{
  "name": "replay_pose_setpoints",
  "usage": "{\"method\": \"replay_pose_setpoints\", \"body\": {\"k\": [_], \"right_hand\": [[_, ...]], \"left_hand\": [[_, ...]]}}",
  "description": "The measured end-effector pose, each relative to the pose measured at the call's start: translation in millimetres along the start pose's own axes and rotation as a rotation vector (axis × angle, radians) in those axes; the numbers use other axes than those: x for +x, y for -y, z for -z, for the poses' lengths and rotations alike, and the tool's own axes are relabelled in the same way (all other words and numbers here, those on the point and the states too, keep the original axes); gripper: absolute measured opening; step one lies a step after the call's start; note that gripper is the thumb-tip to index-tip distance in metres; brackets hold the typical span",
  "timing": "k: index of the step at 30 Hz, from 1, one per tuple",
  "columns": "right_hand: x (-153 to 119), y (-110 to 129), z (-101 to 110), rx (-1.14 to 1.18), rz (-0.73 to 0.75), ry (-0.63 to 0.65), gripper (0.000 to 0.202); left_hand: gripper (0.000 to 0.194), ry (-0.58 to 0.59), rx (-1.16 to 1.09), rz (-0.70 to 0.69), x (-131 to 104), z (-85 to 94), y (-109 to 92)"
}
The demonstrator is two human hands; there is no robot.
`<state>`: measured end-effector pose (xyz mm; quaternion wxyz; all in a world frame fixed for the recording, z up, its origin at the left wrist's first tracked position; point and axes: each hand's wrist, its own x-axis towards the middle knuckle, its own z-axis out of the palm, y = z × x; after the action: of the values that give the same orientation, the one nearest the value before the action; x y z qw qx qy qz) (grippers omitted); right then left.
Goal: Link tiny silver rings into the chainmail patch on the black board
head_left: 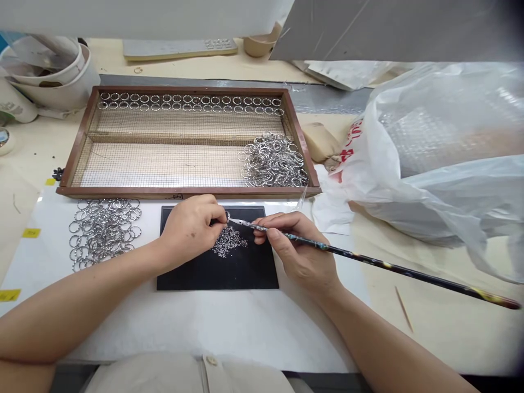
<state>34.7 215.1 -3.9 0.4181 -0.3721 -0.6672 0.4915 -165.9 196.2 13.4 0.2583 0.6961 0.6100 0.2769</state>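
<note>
My left hand [194, 226] pinches a small silvery ring [228, 216] between thumb and fingers, and only a bit of its edge shows. Held like a pen in my right hand [301, 248] is a long, thin brush [368, 261], its dark handle flecked with paint. Its pale, pointed tip meets the ring at my left fingertips. Below both hands lies a black mat [184, 275] bearing a heap of tiny glittering stones [229, 241]. Left of the mat, a loose pile of metal rings [102, 232] spreads over white paper.
Behind the mat stands a wood-framed mesh tray [188, 192], with rings in two rows [186, 103] along its back and a ring heap [274, 161] at its right. A plastic bag [426, 180] sits right, white tubs [61, 76] back left, a thin stick [404, 309] front right.
</note>
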Motion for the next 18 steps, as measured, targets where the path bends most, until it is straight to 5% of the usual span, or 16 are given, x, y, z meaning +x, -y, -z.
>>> {"method": "replay_pose_setpoints", "body": {"k": [18], "right_hand": [[-0.3, 0.3, -0.2, -0.004, 0.018, 0.008, 0.003]], "left_hand": [[0.013, -0.003, 0.007, -0.003, -0.3, 0.4, -0.2]]}}
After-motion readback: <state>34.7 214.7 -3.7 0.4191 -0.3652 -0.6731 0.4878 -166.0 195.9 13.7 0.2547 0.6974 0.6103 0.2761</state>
